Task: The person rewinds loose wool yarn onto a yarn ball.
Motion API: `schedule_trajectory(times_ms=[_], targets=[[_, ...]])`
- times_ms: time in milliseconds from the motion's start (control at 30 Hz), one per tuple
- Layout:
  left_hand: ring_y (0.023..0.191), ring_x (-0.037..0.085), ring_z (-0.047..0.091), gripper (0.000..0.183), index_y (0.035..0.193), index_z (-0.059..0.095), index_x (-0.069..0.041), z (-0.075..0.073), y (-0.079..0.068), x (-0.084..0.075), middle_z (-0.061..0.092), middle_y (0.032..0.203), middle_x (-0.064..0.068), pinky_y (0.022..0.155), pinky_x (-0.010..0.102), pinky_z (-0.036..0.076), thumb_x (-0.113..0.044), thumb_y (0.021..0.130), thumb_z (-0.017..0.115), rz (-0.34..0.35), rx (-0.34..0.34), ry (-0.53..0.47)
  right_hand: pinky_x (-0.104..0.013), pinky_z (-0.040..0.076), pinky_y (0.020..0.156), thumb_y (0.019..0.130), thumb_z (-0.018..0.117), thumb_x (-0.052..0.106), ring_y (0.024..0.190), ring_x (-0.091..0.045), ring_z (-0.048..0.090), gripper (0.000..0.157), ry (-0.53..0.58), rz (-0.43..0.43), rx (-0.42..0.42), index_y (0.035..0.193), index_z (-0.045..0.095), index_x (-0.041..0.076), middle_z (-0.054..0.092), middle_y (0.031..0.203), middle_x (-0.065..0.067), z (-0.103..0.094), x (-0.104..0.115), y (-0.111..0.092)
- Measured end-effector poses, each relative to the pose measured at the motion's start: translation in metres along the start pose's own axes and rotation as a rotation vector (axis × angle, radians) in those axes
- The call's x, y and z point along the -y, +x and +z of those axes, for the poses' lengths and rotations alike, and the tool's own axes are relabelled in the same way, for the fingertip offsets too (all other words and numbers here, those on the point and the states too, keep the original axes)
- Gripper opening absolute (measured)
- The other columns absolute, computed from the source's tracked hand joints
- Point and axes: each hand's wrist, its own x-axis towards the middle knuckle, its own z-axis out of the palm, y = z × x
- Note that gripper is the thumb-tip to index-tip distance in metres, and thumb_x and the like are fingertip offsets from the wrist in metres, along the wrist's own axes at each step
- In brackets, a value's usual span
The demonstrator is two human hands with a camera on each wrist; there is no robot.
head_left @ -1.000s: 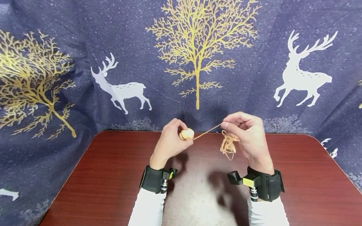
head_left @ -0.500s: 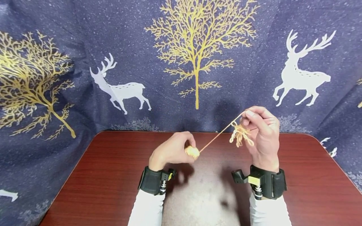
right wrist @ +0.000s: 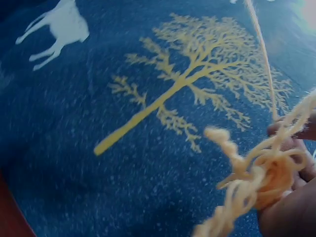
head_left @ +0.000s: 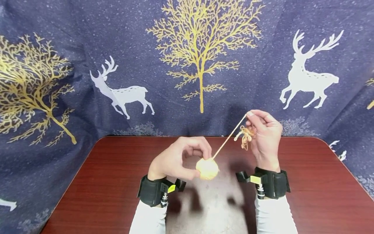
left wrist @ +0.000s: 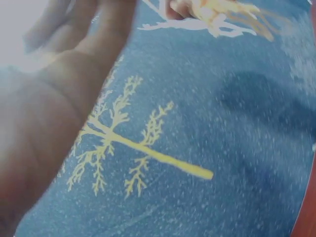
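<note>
A small pale-yellow ball of yarn (head_left: 207, 169) is pinched between the thumb and fingers of my left hand (head_left: 181, 157), above the middle of the table. From the ball a taut strand (head_left: 229, 136) slants up to my right hand (head_left: 264, 136), whose thumb and forefinger pinch it. A loose tangle of the same yarn (head_left: 246, 135) hangs at the right palm; the right wrist view shows its loops (right wrist: 266, 177) against the fingers. In the left wrist view the left hand (left wrist: 59, 98) fills the left side, and the ball is out of sight.
A reddish-brown table (head_left: 111, 182) lies under both hands. Behind it hangs a dark blue cloth (head_left: 175, 107) printed with gold trees and white deer. Each wrist wears a black strap (head_left: 150, 191) with a small camera mount.
The left hand has come down and right with the ball, turning it. The right hand rose and moved right, then came slightly back left; the strand between them has grown longer and steeper.
</note>
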Motion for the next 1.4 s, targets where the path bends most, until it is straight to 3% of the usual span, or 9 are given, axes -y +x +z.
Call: schedule_trajectory(times_ms=[133,267,400,633,833,933,1100,1233,1400], targets=[[0.099,0.023,0.054,0.030,0.097,0.059,0.001,-0.003,0.001,-0.001,0.058,0.103,0.010,0.085,0.033,0.054,-0.012,0.080,0.080,0.193,-0.166,-0.079,-0.019,0.050,0.044,0.084,0.074,-0.011,0.052,-0.011,0.061,0.006,-0.327,0.054,0.112,0.090,0.073,-0.009,0.069,0.067,-0.007,0.001,-0.004,-0.003],[0.098,0.020,0.055,0.028,0.097,0.063,-0.008,-0.005,0.002,0.001,0.060,0.102,0.005,0.083,0.027,0.052,-0.019,0.080,0.082,0.313,-0.408,-0.156,-0.022,0.050,0.044,0.086,0.076,-0.003,0.054,-0.011,0.061,0.009,-0.735,0.072,0.368,0.093,0.073,-0.007,0.069,0.068,-0.004,0.003,-0.007,-0.008],[0.096,0.020,0.058,0.026,0.098,0.065,-0.005,-0.006,0.003,0.002,0.059,0.103,0.008,0.080,0.026,0.055,-0.001,0.073,0.066,0.368,-0.639,-0.275,-0.025,0.051,0.052,0.087,0.077,0.004,0.061,-0.015,0.063,0.005,-1.006,0.080,0.647,0.091,0.076,0.004,0.070,0.073,-0.001,0.008,-0.008,-0.016],[0.088,0.019,0.065,0.029,0.098,0.065,0.000,-0.011,0.006,0.002,0.065,0.101,0.012,0.076,0.026,0.058,0.012,0.075,0.052,0.346,-1.025,-0.363,-0.026,0.051,0.055,0.090,0.072,0.003,0.061,-0.014,0.060,0.014,-1.010,0.222,1.058,0.087,0.074,0.016,0.067,0.074,0.001,0.023,-0.005,-0.033],[0.082,0.016,0.066,0.026,0.093,0.066,0.001,-0.016,0.006,0.010,0.066,0.091,0.009,0.074,0.025,0.060,0.017,0.073,0.066,0.189,-1.268,-0.079,-0.023,0.046,0.051,0.088,0.072,-0.001,0.058,-0.008,0.052,0.017,-0.844,0.219,1.209,0.088,0.073,0.016,0.067,0.077,0.004,0.032,0.009,-0.044],[0.082,0.015,0.065,0.028,0.095,0.065,0.006,-0.019,0.002,0.017,0.065,0.092,0.008,0.076,0.026,0.059,0.016,0.070,0.072,0.069,-1.262,0.211,-0.024,0.048,0.047,0.089,0.072,-0.003,0.056,-0.010,0.055,0.015,-0.737,0.156,1.161,0.090,0.073,0.012,0.066,0.075,0.001,0.034,0.016,-0.047],[0.087,0.020,0.063,0.032,0.099,0.065,0.003,-0.021,-0.007,0.026,0.062,0.099,0.013,0.078,0.035,0.060,0.003,0.071,0.079,-0.107,-1.074,0.612,-0.029,0.049,0.039,0.089,0.072,-0.005,0.047,-0.016,0.058,0.009,-0.608,0.088,0.949,0.093,0.072,0.004,0.066,0.071,-0.007,0.031,0.024,-0.045],[0.086,0.022,0.064,0.034,0.097,0.065,-0.002,-0.022,-0.012,0.031,0.062,0.097,0.010,0.074,0.041,0.060,-0.005,0.068,0.082,-0.199,-0.909,0.759,-0.025,0.049,0.041,0.086,0.072,-0.012,0.050,-0.013,0.059,0.010,-0.471,0.069,0.725,0.092,0.072,-0.003,0.069,0.072,-0.008,0.026,0.027,-0.038],[0.080,0.017,0.061,0.033,0.092,0.064,-0.006,-0.022,-0.014,0.033,0.061,0.092,0.004,0.071,0.032,0.056,-0.007,0.065,0.084,-0.318,-0.717,0.837,-0.019,0.051,0.047,0.087,0.063,-0.020,0.056,-0.012,0.061,0.018,-0.123,0.090,0.494,0.088,0.072,-0.005,0.069,0.072,-0.009,0.021,0.026,-0.029]])
